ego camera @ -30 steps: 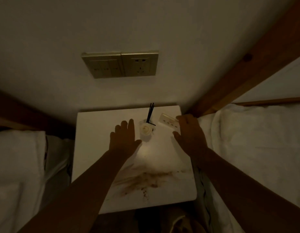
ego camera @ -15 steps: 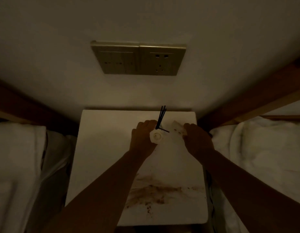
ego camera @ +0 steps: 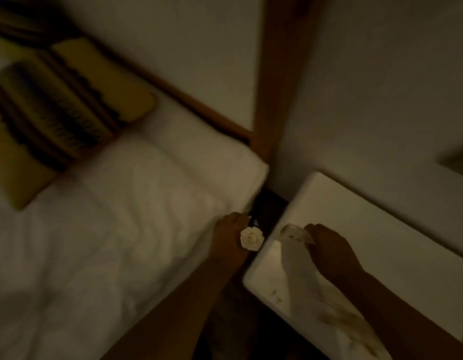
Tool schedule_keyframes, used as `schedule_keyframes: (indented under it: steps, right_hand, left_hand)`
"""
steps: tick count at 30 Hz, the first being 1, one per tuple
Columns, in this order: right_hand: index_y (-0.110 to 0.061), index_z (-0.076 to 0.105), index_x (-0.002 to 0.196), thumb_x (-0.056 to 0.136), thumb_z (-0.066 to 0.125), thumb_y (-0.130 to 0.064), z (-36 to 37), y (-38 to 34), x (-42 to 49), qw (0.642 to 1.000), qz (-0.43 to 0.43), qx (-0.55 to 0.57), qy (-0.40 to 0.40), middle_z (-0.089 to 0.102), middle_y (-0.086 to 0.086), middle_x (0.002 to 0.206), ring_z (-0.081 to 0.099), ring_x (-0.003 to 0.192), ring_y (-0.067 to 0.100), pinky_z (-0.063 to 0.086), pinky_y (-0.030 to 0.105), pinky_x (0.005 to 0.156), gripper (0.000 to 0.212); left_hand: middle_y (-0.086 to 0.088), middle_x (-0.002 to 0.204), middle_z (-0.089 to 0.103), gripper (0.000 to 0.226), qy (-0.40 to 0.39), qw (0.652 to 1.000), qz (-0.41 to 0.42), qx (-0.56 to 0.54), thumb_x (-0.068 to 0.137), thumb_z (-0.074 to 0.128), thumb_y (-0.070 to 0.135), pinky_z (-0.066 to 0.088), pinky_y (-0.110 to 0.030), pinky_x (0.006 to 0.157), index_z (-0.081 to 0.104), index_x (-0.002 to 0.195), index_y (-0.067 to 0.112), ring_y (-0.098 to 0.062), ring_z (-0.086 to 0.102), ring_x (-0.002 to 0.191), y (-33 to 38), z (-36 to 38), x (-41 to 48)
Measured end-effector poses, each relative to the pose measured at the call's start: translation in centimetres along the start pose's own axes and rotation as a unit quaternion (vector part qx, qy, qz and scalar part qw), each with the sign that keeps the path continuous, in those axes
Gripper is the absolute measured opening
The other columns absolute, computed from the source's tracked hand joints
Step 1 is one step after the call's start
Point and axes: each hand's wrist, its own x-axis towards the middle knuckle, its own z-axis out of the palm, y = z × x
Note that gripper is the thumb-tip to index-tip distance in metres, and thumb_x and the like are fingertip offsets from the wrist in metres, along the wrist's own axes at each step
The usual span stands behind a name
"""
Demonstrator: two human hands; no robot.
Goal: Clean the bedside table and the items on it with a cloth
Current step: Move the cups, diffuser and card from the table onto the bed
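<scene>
the cleaning itself looks not yet begun. nearest the person, a brown smear (ego camera: 339,320) lies unwiped across the near end of the white flat-topped bedside table (ego camera: 394,242), and no cloth shows anywhere in view. the step in hand seems to be clearing the top so it can be wiped. that would leave the smear, the rest of the top and both items to do.

the right hand (ego camera: 329,252) is over the table's left part. its fingers are curled and pinch a small pale flat rectangular card (ego camera: 292,233) by its right end. the card juts leftward from the fingertips towards the table's left edge; through the blur i cannot tell whether it is lifted or touches the top.

the left hand (ego camera: 229,237) is off the table, at the edge of the white-sheeted bed (ego camera: 121,242). it grips a white rose-shaped diffuser with dark reeds (ego camera: 252,238). the diffuser sits at that hand's right side, over the dark gap between bed and table, apart from the top.

beyond the left hand, well apart, a yellow and dark patterned cushion (ego camera: 56,113) lies on the bed. a brown wooden post (ego camera: 277,74) rises beyond both hands.
</scene>
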Motion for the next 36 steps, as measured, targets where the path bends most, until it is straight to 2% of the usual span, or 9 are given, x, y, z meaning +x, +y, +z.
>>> schedule_keyframes:
  steps: [3,7,13,16,20,24,29,33,36]
  right_hand:
    - [-0.012,0.06,0.117,0.093,0.051,-0.01,1.0,-9.7,3.4,0.997,-0.07,0.001,-0.019,0.063,0.009,0.109,0.062,0.1,0.028,0.047,0.034,0.082,0.025]
    - [-0.01,0.055,0.123,0.097,0.048,-0.015,2.6,-22.9,6.9,0.983,-0.177,-0.015,-0.039,0.059,0.009,0.116,0.057,0.108,0.029,0.044,0.035,0.092,0.028]
    - [-0.012,0.059,0.106,0.092,0.05,-0.014,6.2,-38.6,9.7,0.962,-0.267,-0.044,-0.046,0.062,0.008,0.099,0.06,0.09,0.029,0.045,0.035,0.074,0.017]
    - [-0.012,0.059,0.102,0.09,0.049,-0.014,8.9,-43.9,10.6,0.953,-0.29,-0.062,-0.064,0.064,0.006,0.093,0.061,0.085,0.027,0.045,0.032,0.068,0.016]
    - [-0.011,0.061,0.11,0.089,0.044,-0.005,11.7,-46.5,11.9,0.932,-0.331,-0.131,-0.064,0.064,0.009,0.1,0.057,0.094,0.029,0.047,0.038,0.077,0.028]
    - [-0.015,0.062,0.108,0.086,0.043,-0.004,13.0,-46.4,13.4,0.899,-0.366,-0.233,-0.058,0.064,0.007,0.095,0.057,0.089,0.027,0.045,0.035,0.072,0.031]
    - [-0.009,0.062,0.115,0.084,0.045,-0.002,13.8,-45.8,14.2,0.903,-0.374,-0.2,-0.075,0.062,0.013,0.104,0.052,0.1,0.031,0.044,0.04,0.082,0.036]
    - [-0.011,0.046,0.137,0.087,0.056,-0.014,12.3,-45.3,12.8,0.904,-0.372,-0.201,-0.062,0.044,0.015,0.136,0.037,0.128,0.032,0.031,0.042,0.108,0.051]
    - [-0.011,0.037,0.143,0.09,0.053,-0.016,9.8,-44.6,10.3,0.902,-0.382,-0.195,-0.053,0.036,0.016,0.145,0.029,0.135,0.031,0.026,0.04,0.113,0.056]
  left_hand:
    - [-0.008,0.093,0.066,0.024,0.095,0.995,-0.039,0.008,0.079,0.071,0.018,0.049,-0.044,0.075,0.065,0.099,0.006,-0.026,0.06,0.084,-6.0,-7.2,-2.6]
    - [-0.006,0.101,0.065,0.026,0.206,0.968,-0.141,-0.024,0.079,0.073,0.016,0.049,-0.038,0.08,0.065,0.103,0.01,-0.023,0.058,0.092,-13.5,-15.3,-6.6]
    - [-0.011,0.088,0.066,0.029,0.277,0.94,-0.2,-0.011,0.067,0.081,0.003,0.049,-0.04,0.067,0.064,0.091,0.005,-0.031,0.06,0.078,-22.8,-22.2,-11.9]
    - [-0.007,0.096,0.064,0.029,0.308,0.916,-0.254,-0.05,0.074,0.078,0.01,0.046,-0.033,0.074,0.063,0.098,0.009,-0.025,0.057,0.085,-26.5,-22.9,-13.5]
    - [-0.006,0.093,0.062,0.037,0.315,0.917,-0.235,-0.062,0.068,0.077,0.0,0.049,-0.038,0.073,0.062,0.101,0.009,-0.025,0.057,0.083,-28.7,-21.5,-13.9]
    - [-0.006,0.1,0.06,0.041,0.323,0.904,-0.269,-0.071,0.073,0.075,0.004,0.037,-0.026,0.079,0.06,0.11,0.01,-0.021,0.052,0.091,-30.0,-19.4,-13.8]
    - [-0.009,0.105,0.061,0.042,0.331,0.902,-0.268,-0.068,0.073,0.076,0.004,0.051,-0.047,0.081,0.059,0.111,0.008,-0.031,0.057,0.094,-30.3,-18.4,-13.3]
    - [-0.012,0.137,0.043,0.067,0.3,0.858,-0.39,-0.147,0.079,0.073,0.016,0.043,-0.04,0.102,0.04,0.138,0.01,-0.028,0.045,0.122,-29.2,-17.6,-14.1]
    - [-0.016,0.147,0.029,0.088,0.262,0.821,-0.467,-0.196,0.078,0.074,0.011,0.033,-0.041,0.113,0.022,0.148,0.01,-0.031,0.034,0.134,-26.6,-17.3,-15.8]
